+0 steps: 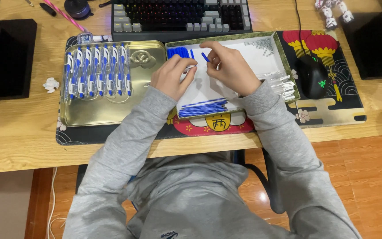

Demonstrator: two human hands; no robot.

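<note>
Sitting on a pale wooden desk (pixel 18 132) above an orange tiled floor (pixel 368 177). Lying leftmost, a shiny gold metal tin lid (pixel 147 84) carrying a row of white-and-blue plastic pens (pixel 97 71), long axes running away from the body. Curling closed over a white-lined shallow box (pixel 261 62), left hand (pixel 171 77), contents hidden. Pinching a short blue plastic pen piece (pixel 205 56), right hand (pixel 228 66), the piece slanting up-left. Resting rightmost, a black computer mouse (pixel 312 75).

My sleeves (pixel 138 132) are soft matt grey cloth. At ten o'clock lies a glossy gold metal tin lid (pixel 147 88) with shiny plastic pens (pixel 97 71); beneath, grainy matt wood desk (pixel 18 132), smooth printed mat (pixel 332 110).
</note>
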